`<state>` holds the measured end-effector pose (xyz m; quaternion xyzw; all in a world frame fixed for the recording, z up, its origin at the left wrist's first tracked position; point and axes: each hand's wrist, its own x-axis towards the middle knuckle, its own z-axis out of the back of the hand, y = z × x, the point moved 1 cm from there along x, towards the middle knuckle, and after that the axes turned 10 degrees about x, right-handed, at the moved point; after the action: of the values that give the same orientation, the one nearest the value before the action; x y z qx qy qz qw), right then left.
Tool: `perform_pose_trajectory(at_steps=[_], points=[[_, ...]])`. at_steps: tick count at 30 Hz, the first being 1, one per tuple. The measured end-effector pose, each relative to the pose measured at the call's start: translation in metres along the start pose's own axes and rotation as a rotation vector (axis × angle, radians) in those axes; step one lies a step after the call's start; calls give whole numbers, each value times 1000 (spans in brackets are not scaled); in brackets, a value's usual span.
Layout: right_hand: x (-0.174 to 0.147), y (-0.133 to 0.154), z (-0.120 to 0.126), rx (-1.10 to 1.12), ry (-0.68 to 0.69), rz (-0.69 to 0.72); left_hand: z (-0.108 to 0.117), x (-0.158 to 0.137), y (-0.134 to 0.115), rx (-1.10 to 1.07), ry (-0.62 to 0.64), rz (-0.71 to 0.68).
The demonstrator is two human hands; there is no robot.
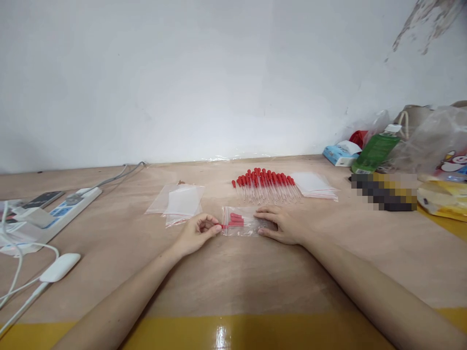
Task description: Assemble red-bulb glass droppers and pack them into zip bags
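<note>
- Head view: left hand [200, 232] pinches red-bulbed clear dropper [224, 226] at transparent plastic bag [248, 230], short of far edge of brown wooden bench [233, 282]
- Right hand [283, 225], thumb and fingers apart, rests on bag
- Likely filling; next needs gentle push rightward

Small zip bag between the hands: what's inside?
The zip bag holds red-bulbed droppers, their clear stems running toward the right hand. That hand covers part of the bag's right end, so anything underneath can't be seen.

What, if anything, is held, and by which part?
The left hand pinches a dropper's red bulb; the right hand touches a clear bag at its right end, grip unclear.
</note>
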<state>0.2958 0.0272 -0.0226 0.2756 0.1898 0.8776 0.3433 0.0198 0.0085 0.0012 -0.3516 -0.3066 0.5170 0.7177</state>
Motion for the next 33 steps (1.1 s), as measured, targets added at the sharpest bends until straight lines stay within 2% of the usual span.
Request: perform_pose_trajectory(at_steps=[4,8,11,18,23,30,33], points=[[1,2,1,-15,-5,16,-9,1,-5,37,2,41],[3,8,2,-39,-2,22,-21,4,-3,188,-95,28],[4,10,2,-48,-7,25,-24,6,-2,194,-138,12],[-1,5,2,3,-48,80,-16,6,1,84,-183,-3],[-1,7,1,69,-70,123,-12,5,5,92,-197,8],[1,4,-6,103,-269,94,-12,6,6,107,-118,-15],[1,4,-7,89,-258,98,-13,6,4,107,-135,-19]])
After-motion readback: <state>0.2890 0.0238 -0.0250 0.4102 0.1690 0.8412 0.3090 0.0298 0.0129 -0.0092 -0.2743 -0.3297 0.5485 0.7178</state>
